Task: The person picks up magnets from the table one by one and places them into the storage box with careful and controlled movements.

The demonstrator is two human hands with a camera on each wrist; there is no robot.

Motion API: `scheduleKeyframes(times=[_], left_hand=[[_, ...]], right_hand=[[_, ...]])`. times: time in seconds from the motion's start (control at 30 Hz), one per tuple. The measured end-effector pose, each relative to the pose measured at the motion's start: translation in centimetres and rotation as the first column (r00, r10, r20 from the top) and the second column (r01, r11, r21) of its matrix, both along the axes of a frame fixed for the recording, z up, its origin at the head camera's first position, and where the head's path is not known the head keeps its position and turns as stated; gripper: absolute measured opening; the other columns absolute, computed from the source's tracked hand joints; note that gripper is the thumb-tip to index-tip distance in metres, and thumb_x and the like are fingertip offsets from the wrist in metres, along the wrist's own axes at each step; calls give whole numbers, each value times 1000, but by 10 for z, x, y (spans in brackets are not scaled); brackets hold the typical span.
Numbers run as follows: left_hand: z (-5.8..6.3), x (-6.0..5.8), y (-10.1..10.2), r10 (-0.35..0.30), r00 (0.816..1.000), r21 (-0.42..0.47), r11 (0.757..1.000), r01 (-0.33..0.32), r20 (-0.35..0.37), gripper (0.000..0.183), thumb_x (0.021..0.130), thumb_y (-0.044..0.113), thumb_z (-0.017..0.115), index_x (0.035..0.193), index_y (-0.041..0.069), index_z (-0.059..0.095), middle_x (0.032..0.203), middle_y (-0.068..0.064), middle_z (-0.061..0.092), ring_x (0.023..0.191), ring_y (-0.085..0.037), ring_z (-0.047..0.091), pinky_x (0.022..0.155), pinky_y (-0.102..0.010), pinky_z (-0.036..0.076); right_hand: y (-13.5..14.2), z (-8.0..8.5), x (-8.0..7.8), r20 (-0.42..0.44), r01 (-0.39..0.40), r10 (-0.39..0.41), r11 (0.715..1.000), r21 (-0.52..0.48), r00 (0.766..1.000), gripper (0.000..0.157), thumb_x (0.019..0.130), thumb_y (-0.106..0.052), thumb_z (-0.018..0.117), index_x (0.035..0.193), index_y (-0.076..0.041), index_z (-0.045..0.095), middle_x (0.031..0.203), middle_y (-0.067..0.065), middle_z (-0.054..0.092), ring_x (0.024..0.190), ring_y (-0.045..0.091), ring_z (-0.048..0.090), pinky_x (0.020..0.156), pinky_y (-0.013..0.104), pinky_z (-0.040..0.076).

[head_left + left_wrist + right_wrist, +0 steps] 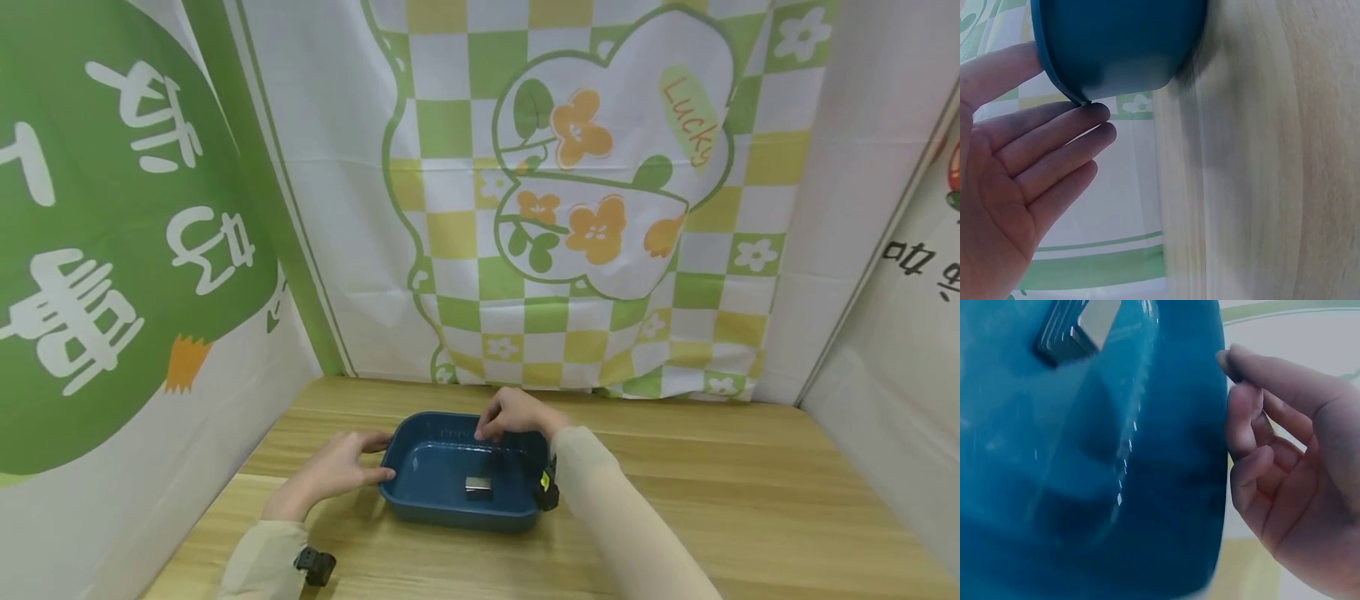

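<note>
A dark blue rectangular plastic bin stands on the wooden table. My left hand is at its left end, with the thumb on the rim and the long fingers stretched along the outside corner, as the left wrist view shows. Over the far rim is my right hand, its fingers bent and thumb and forefinger close together; no object shows between them in the right wrist view. On the bin's floor, right of the middle, lies a small block with a shiny silvery top and dark, layered-looking sides.
The wood-grain table spreads around the bin. Behind it hangs a green and yellow checked cloth. Printed cloth walls rise at the left and right. Each wrist carries a black camera band.
</note>
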State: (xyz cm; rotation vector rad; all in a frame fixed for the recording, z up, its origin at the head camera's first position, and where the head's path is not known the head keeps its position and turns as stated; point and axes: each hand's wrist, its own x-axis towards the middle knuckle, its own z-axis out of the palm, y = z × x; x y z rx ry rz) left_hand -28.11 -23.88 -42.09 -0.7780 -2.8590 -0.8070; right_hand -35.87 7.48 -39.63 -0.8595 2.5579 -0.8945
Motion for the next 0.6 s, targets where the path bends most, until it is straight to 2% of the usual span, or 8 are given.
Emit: scheduleKeyframes(times=[0.27,0.6], left_hand=[[1,0,-1,10,1000,10,1000,-10,19,59,80,33,75,125,-1,59,122,-16,64,112,-32,62,96,-51,47],[1,0,0,-5,1000,9,1000,5,22,58,81,32,75,125,-2,58,121,-18,64,111,-33,62,95,-51,48]], right_hand=[[21,10,6,12,5,-5,1000,-18,1000,20,89,-33,66,101,-18,73,97,-2,72,86,24,68,79,41,55],[35,15,9,-11,-14,14,1000,-25,1000,24,90,-34,64,106,-18,72,98,-4,72,86,23,68,74,31,54]])
